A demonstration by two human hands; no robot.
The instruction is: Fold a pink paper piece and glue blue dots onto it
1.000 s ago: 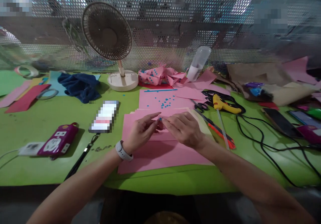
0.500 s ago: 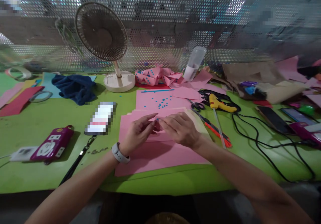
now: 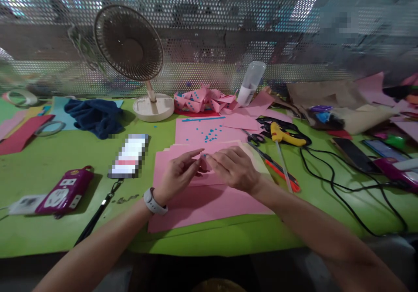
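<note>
My left hand [image 3: 181,171] pinches a small pink paper piece [image 3: 204,163] between thumb and fingers, above a stack of pink paper sheets [image 3: 192,209]. A tiny blue dot shows at the top of that piece. My right hand [image 3: 237,168] is closed, its thumb and index finger pressed against the piece from the right; the fingertips partly hide it. Just beyond the hands lies a pink sheet [image 3: 187,128] scattered with small blue paper dots [image 3: 211,135] and thin blue strips [image 3: 204,119]. Behind it sit folded pink paper shapes [image 3: 202,98] dotted in blue.
A yellow glue gun [image 3: 287,136], scissors [image 3: 254,138] and an orange cutter [image 3: 283,174] lie at right, beside a black cable [image 3: 333,183]. A fan [image 3: 153,107], phone [image 3: 130,154], purple power strip [image 3: 63,191] and blue cloth [image 3: 96,115] are left. A bottle [image 3: 251,83] stands behind.
The view has shifted slightly, so the table things appear a little further left. Both hands keep nearly the same pose around the pink paper piece.
</note>
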